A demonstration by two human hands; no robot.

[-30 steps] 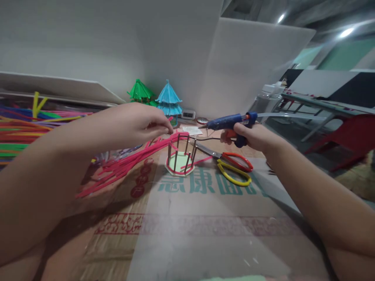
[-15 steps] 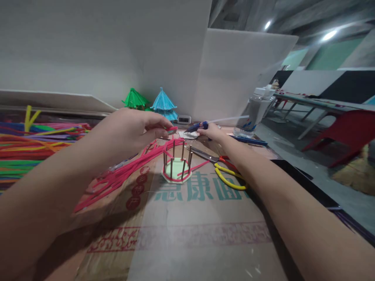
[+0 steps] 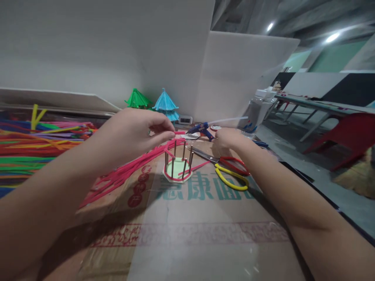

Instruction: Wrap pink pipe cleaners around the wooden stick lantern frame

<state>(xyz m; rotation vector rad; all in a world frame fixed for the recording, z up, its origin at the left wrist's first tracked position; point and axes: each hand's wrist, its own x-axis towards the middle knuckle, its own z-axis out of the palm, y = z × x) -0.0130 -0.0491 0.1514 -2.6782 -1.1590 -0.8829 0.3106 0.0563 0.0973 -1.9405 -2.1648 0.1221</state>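
Note:
My left hand is closed, pinching a short red pipe cleaner between thumb and fingertips. Close to that piece is the nozzle of a blue hot glue gun, which rests on the table with a glue stick in its back. My right hand is just right of the glue gun's handle, apart from it, its fingers curled downward and mostly hidden. Below the hands sits a pale green base edged in red, with several upright brown sticks. Scissors with red and yellow handles lie to its right.
Red pipe cleaners lie in a bundle left of the base, and many coloured ones fill the far left. Green and blue umbrella-shaped pieces stand behind. A clear bottle is at the right. Cardboard covers the table.
My right hand has let go of the glue gun and moved slightly right and down. The left hand has moved a little right with the red pipe cleaner piece.

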